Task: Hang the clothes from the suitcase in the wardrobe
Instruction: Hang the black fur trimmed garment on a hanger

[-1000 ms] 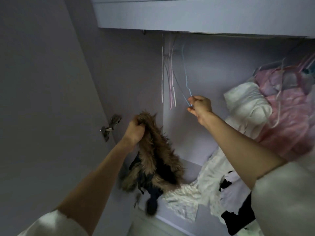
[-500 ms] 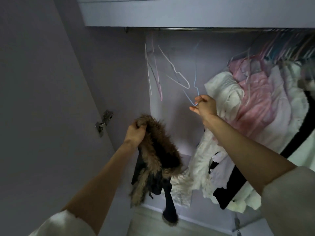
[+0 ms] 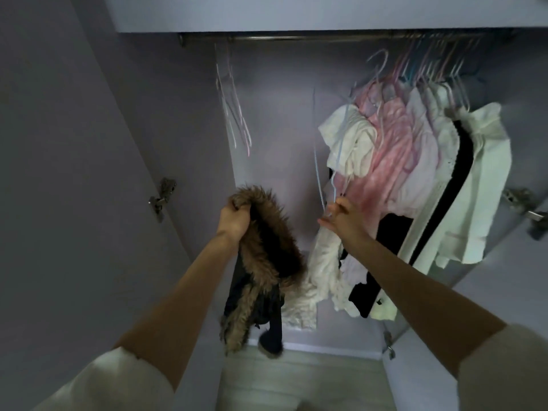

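Observation:
My left hand (image 3: 235, 216) grips the brown fur trim of a dark garment (image 3: 262, 262), which hangs down from it in front of the open wardrobe. To its right, my right hand (image 3: 341, 215) pinches the lower end of a thin light-blue wire hanger (image 3: 317, 161). The hanger rises steeply from my fingers and looks free of the rail (image 3: 296, 37). White, pink and black clothes (image 3: 400, 173) hang on the rail's right half, just beyond my right hand.
A few bare pink and white hangers (image 3: 234, 114) dangle from the rail at the left. The wardrobe's left door (image 3: 74, 173) stands open with a metal hinge (image 3: 161, 195); another hinge (image 3: 527, 206) is at the right. Pale wood floor (image 3: 296, 378) lies below.
My view has tilted so the rail and more hung clothes show. The blue hanger has come off the rail in my right hand. My left hand still holds the fur-trimmed garment.

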